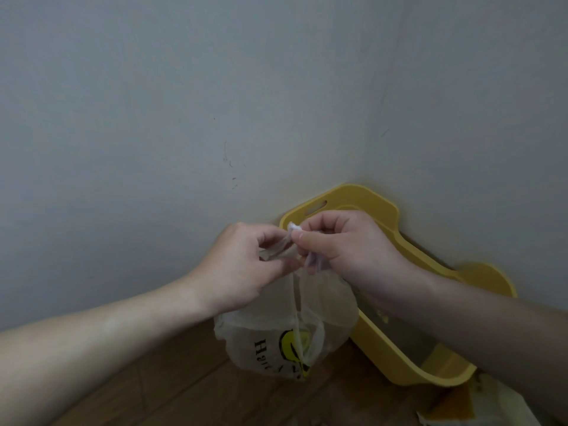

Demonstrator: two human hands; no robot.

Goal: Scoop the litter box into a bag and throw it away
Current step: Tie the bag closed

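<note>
Left grip (242, 265) and right grip (347, 241) close together, each in a tight pinch.

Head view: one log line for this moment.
left hand: pinches translucent printed plastic bag top | right hand: pinches bag top | step: likely tying shut | yellow plastic litter box: behind bag

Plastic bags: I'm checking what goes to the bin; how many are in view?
1: the printed bag hangs from the left hand and right hand, before the litter box. A pale crumpled thing at the lower right edge may be another.
</note>
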